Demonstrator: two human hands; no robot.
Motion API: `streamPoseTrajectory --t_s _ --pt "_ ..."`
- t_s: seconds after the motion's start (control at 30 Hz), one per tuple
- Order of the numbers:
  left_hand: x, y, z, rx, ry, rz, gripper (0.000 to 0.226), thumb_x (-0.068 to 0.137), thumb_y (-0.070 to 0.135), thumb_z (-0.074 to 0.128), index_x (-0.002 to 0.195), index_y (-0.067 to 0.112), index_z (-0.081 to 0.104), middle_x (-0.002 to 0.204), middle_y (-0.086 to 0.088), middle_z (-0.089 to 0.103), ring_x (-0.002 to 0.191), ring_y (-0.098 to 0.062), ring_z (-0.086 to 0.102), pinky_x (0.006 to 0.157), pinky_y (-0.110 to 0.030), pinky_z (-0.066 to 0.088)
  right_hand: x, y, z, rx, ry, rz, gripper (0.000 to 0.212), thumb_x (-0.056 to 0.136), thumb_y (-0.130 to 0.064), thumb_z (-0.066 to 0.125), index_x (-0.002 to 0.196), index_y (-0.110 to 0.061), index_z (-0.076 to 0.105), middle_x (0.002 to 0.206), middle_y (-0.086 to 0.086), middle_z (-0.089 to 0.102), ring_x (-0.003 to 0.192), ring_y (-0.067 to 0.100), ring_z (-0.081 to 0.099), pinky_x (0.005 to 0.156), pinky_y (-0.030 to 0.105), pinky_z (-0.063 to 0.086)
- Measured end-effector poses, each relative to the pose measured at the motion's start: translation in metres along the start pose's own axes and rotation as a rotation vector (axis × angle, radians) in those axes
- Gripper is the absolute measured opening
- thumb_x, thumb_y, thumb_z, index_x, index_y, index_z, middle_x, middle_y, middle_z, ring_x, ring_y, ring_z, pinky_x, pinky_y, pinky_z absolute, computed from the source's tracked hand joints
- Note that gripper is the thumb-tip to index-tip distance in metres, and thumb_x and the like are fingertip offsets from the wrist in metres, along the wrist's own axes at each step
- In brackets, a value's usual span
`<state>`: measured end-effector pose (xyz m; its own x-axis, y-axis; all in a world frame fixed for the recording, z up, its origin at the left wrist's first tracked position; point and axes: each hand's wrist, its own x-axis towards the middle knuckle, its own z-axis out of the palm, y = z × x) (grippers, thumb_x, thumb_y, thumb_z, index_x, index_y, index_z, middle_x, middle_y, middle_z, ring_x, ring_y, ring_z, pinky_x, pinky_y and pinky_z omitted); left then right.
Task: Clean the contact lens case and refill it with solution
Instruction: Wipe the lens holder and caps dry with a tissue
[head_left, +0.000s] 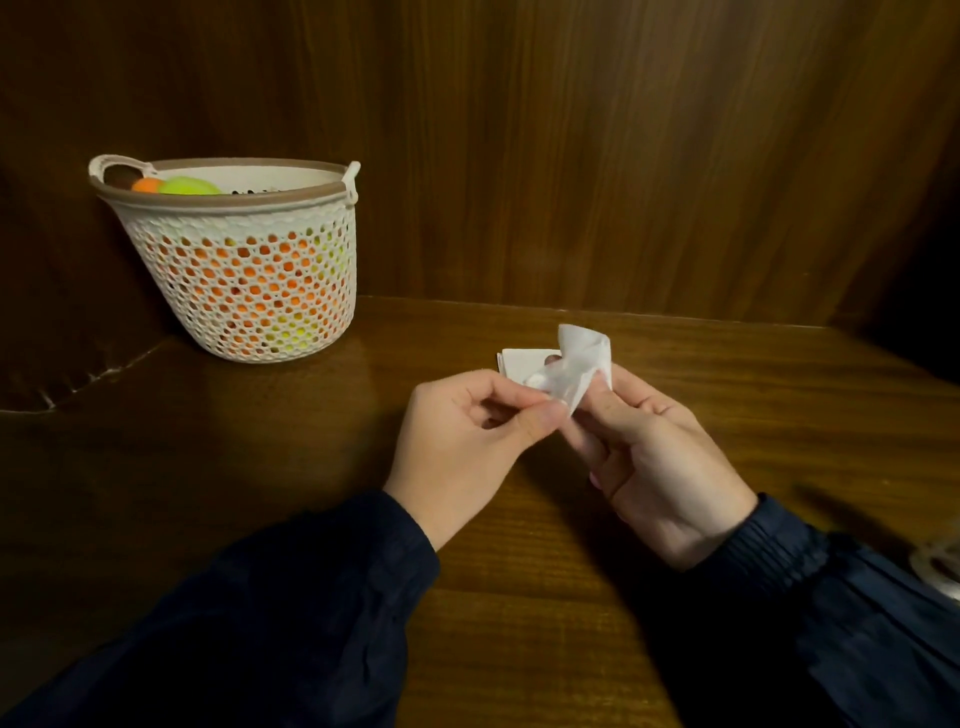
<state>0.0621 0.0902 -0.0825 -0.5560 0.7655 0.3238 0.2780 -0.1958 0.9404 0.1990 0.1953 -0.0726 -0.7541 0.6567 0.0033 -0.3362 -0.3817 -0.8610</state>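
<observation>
A white perforated basket (244, 270) with a brown rim and two loop handles stands at the back left of the dark wooden counter (218, 467), close to the wood-panelled wall (623, 156). Orange and yellow-green balls (189, 185) show over its rim and through the holes in its side. Some dark marks run along the inside of the rim, too small to read.

Above the middle of the counter, both hands meet around a crumpled white tissue (576, 364). The left hand (467, 441) has its fingers curled, with thumb and forefinger pinching the lower edge of the tissue. The right hand (660, 457) grips the tissue from the other side, its fingers bent around it. A small whitish piece sits wrapped inside the folds; it may be the contact lens case, but the tissue hides too much to be sure.

Just behind the hands, a flat stack of folded white tissues (524, 361) lies on the counter, partly covered by the crumpled one. Dark navy sleeves (291, 597) cover both forearms. At the far right edge, a blurred clear rounded object (940, 566) is cut off by the frame.
</observation>
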Motion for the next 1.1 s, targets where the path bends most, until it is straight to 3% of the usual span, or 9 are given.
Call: streamPoseTrajectory --t_s 0.1,0.17,0.3,0.5,0.63,0.8,0.97,1.03,1.1 --pt "-0.002 0.003 0.002 -0.203 -0.047 -0.082 0.020 0.086 0.022 0.081 0.101 0.009 0.077 0.092 -0.006 0.083 0.091 -0.016 0.079 0.078 -0.024 0.061 -0.004 -0.003 0.004 -0.133 0.056 -0.065 0.028 0.100 -0.024 0.067 0.124 -0.012 0.076 0.121 0.016 0.077 0.104 0.023 0.077 0.065 0.023 0.061" --pt "-0.003 0.005 0.002 -0.381 -0.093 -0.169 0.033 0.081 0.028 0.080 0.105 0.006 0.076 0.097 -0.012 0.082 0.097 -0.023 0.079 0.081 -0.027 0.060 -0.007 -0.005 0.005 -0.244 0.109 -0.106 0.026 0.096 -0.032 0.072 0.116 -0.017 0.080 0.114 0.015 0.079 0.086 0.018 0.077 0.052 0.023 0.047" --pt "-0.001 0.006 0.000 -0.540 -0.141 -0.239 0.036 0.080 0.026 0.080 0.107 0.002 0.074 0.103 -0.019 0.080 0.100 -0.027 0.078 0.080 -0.026 0.060 -0.008 -0.008 0.005 -0.297 0.169 -0.117 0.026 0.096 -0.037 0.071 0.112 -0.020 0.082 0.107 0.016 0.080 0.078 0.017 0.073 0.060 0.030 0.032" --pt "-0.001 0.002 0.000 -0.461 -0.160 -0.260 0.021 0.083 0.024 0.080 0.099 0.010 0.080 0.103 -0.016 0.081 0.103 -0.027 0.078 0.083 -0.028 0.062 -0.010 -0.010 0.005 -0.428 0.193 -0.122 0.022 0.083 -0.041 0.084 0.103 -0.029 0.083 0.096 0.012 0.081 0.057 0.011 0.068 0.037 0.020 0.038" --pt "0.000 0.002 0.000 -0.565 -0.206 -0.320 0.022 0.085 0.019 0.079 0.103 0.006 0.077 0.109 -0.019 0.079 0.105 -0.027 0.078 0.084 -0.027 0.061 -0.010 -0.012 0.003 -0.400 0.203 -0.119 0.019 0.093 -0.038 0.077 0.102 -0.022 0.083 0.091 0.014 0.080 0.057 0.013 0.068 0.037 0.020 0.037" --pt "0.005 0.004 0.000 -0.744 -0.225 -0.354 0.017 0.078 0.022 0.084 0.092 0.013 0.083 0.108 -0.016 0.079 0.099 -0.021 0.078 0.082 -0.026 0.060 -0.009 -0.014 0.002 -0.361 0.233 -0.126 0.021 0.099 -0.041 0.069 0.109 -0.027 0.082 0.099 0.015 0.080 0.070 0.017 0.073 0.053 0.026 0.041" --pt "0.005 0.002 -0.003 -0.587 -0.108 -0.260 0.032 0.079 0.021 0.081 0.109 0.012 0.075 0.112 -0.008 0.080 0.104 -0.019 0.077 0.087 -0.028 0.060 -0.007 -0.012 0.003 -0.498 0.341 -0.070 0.011 0.097 -0.040 0.074 0.104 -0.036 0.081 0.102 0.024 0.075 0.067 0.032 0.059 0.044 0.025 0.039" --pt "0.004 0.002 -0.003 -0.382 -0.041 -0.174 0.029 0.084 0.020 0.082 0.111 0.027 0.073 0.115 0.001 0.080 0.110 -0.018 0.075 0.094 -0.037 0.059 -0.006 -0.008 0.005 -0.503 0.289 -0.053 0.009 0.096 -0.031 0.075 0.098 -0.029 0.084 0.085 0.015 0.077 0.060 0.021 0.062 0.038 0.020 0.037" --pt "0.002 0.002 -0.001 -0.224 -0.004 -0.074 0.033 0.086 0.018 0.083 0.110 0.037 0.071 0.118 0.006 0.078 0.111 -0.015 0.074 0.098 -0.041 0.060 -0.006 -0.006 0.008 -0.407 0.180 -0.005 0.013 0.097 -0.017 0.073 0.093 -0.015 0.085 0.086 0.010 0.081 0.065 0.012 0.073 0.043 0.018 0.050"
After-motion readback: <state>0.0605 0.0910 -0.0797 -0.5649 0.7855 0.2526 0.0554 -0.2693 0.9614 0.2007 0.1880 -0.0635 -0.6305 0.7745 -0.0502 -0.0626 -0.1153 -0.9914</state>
